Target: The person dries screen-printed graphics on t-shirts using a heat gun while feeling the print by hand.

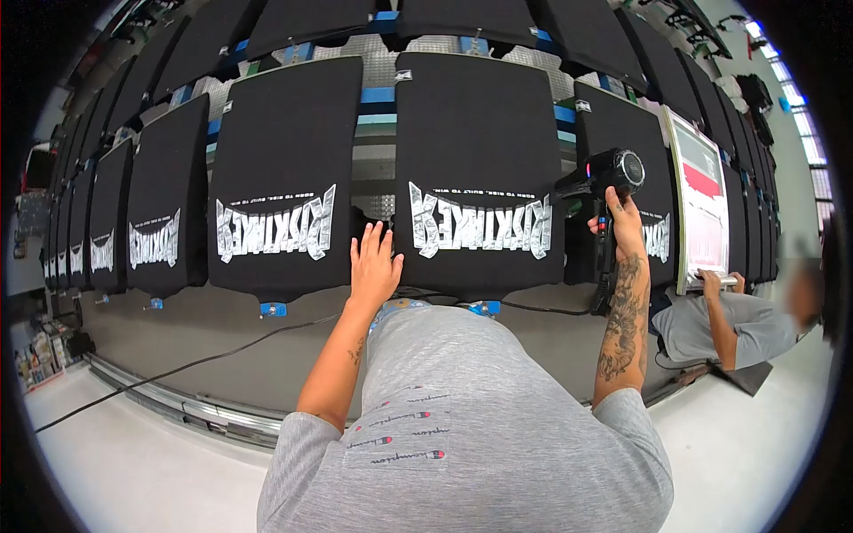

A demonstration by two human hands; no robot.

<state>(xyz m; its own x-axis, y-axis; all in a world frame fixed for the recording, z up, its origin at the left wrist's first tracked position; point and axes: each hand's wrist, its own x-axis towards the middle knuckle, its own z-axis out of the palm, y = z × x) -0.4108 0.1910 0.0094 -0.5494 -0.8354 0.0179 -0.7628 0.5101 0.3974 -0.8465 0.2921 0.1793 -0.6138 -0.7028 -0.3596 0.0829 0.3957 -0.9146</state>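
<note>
Right hand point(619, 213): gripping dryer point(613, 173) in fingers
Left hand point(377, 263): spread open, empty
Black fabric point(480, 133): already lettered, dryness unclear

right hand point(619, 213) — grips dryer point(613, 171) | left hand point(376, 265) — by shirt point(283, 164), contact unclear

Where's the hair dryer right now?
The hair dryer is in the right hand, right of centre in the head view, between the central printed black shirt and the framed screen.
</note>
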